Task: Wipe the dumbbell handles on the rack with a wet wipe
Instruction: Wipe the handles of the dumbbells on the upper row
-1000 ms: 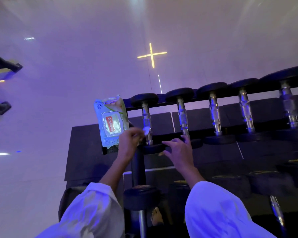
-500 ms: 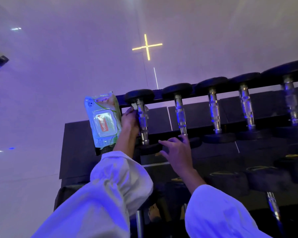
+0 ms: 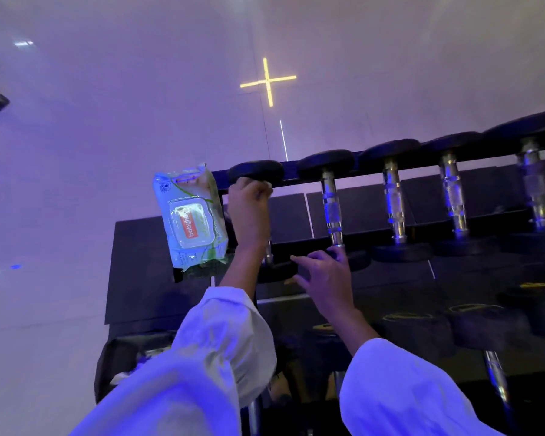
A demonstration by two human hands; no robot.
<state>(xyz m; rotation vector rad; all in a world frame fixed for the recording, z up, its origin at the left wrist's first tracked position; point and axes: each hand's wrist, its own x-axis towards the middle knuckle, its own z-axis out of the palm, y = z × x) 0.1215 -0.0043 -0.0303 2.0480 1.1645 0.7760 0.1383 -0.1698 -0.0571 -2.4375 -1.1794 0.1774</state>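
White cloth, a scrap of the wet wipe point(image 3: 267, 184), shows past the fingers point(image 3: 255, 192) of the left hand point(image 3: 249, 212). They are curled tight round the top of the leftmost dumbbell handle point(image 3: 268, 251), just under its black round head point(image 3: 255, 172). The hand hides most of the wipe and nearly all the handle; only a short chrome stub shows below the wrist.

The right hand point(image 3: 326, 278) is spread, its fingers point(image 3: 309, 258) loosely bent and holding nothing. One fingertip reaches the lower end of the second handle point(image 3: 331, 209), which is knurled, shiny metal.

A glossy soft pack of wipes point(image 3: 191, 218) stands at the left end of the rack point(image 3: 390, 278). The lower-tier dumbbells point(image 3: 416, 332) are dim and hard to make out. The frame's bottom edge cuts off both white sleeves point(image 3: 221, 335).
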